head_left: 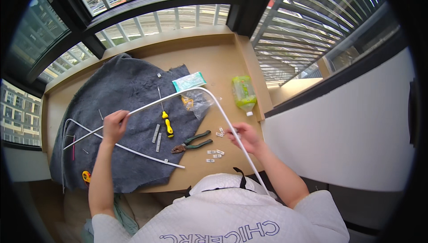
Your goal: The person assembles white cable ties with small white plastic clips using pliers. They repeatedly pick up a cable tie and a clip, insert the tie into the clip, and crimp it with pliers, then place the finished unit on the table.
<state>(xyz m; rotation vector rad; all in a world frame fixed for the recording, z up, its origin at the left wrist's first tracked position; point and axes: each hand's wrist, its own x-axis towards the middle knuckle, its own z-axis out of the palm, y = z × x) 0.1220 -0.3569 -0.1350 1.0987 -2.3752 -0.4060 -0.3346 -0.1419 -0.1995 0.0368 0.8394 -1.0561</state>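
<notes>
Two bent white rails are seen. One rail point(160, 100) is held above the tabletop point(218, 60), its long arm gripped in the closed fingers of the left hand point(116, 127). Its other arm is met by the right hand point(246, 139), whose fingers are curled beside it; whether they are clenched on it or only rested there cannot be told. The second rail point(142, 153) is laid on one dark grey cloth point(116, 82) and is crossed in view by the first.

One yellow-and-black screwdriver point(167, 124), two grey metal strips point(155, 133), one pink stick point(74, 149) and one tape measure point(86, 177) are also spread on the cloth. One pair of green-handled pliers point(191, 144) is placed across its edge. At least ten small white clips point(216, 155) are scattered on the bare wood, in two groups near the right hand. One teal packet point(189, 82) and one clear bag point(198, 102) are set behind the bend of the held rail, by which the bag and the screwdriver's shaft are partly crossed. One green bottle point(244, 92) is laid on its side at the right, near the raised wooden edge.
</notes>
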